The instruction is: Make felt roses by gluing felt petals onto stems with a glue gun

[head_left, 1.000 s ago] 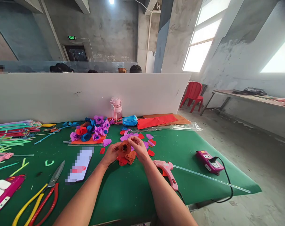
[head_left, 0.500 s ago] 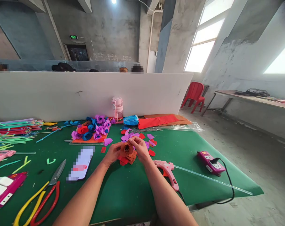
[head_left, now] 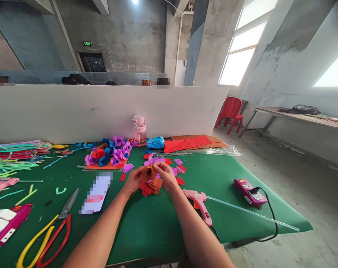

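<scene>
Between my two hands is a brown paper flower [head_left: 148, 172], its rolled centre turned up toward me. My left hand [head_left: 133, 182] grips it from the left, fingers closed around its base. On the other side my right hand [head_left: 163, 174] pinches the flower's right edge between thumb and fingers. Just below lie brown paper petals [head_left: 156, 185] and red petals [head_left: 146, 190] on the table. Purple petals [head_left: 155, 160] are scattered behind the hands. A pink glue gun [head_left: 199, 204] rests by my right forearm, with a long clear glue stick [head_left: 249, 212] in its back.
Finished purple, blue and red flowers [head_left: 113, 152] are heaped at the back, near a pink bottle [head_left: 139, 128]. Scissors [head_left: 59, 227], a phone [head_left: 96, 195] and coloured stems [head_left: 15, 152] lie left. A power strip [head_left: 249, 193] with a cord sits right. A white partition [head_left: 107, 111] borders the table.
The brown flower has tilted slightly in my hands, its centre moving a little up and left. My right fingers have shifted slightly along its edge. Everything else stays put.
</scene>
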### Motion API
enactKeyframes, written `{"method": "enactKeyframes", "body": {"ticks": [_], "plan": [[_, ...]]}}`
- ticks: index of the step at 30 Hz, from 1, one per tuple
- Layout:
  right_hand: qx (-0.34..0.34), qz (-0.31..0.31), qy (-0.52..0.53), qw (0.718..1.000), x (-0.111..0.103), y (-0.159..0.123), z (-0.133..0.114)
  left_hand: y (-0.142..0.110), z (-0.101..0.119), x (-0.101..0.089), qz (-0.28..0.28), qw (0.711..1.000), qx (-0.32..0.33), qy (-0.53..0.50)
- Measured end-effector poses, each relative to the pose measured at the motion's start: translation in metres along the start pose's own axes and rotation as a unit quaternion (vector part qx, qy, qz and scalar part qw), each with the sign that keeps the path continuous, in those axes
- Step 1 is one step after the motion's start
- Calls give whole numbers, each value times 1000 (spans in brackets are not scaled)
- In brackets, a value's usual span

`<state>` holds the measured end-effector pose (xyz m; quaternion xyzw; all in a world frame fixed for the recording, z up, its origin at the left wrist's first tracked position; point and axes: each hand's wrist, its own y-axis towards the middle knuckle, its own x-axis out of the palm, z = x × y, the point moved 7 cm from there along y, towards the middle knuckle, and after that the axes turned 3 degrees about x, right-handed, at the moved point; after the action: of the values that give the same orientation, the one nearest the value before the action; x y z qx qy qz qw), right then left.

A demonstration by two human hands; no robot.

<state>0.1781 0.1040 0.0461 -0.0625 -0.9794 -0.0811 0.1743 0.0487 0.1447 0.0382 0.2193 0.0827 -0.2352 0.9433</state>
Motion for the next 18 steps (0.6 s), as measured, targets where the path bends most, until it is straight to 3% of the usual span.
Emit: {"method": "enactKeyframes", "body": {"ticks": [5,18], "plan": [[-7,5,-1,1000,-2,2,0,1,-8,-5,39,999,6,-19],[3,2,-1,1000,-2,2,5,1,-21,-6,39,998,-6,-49]]}}
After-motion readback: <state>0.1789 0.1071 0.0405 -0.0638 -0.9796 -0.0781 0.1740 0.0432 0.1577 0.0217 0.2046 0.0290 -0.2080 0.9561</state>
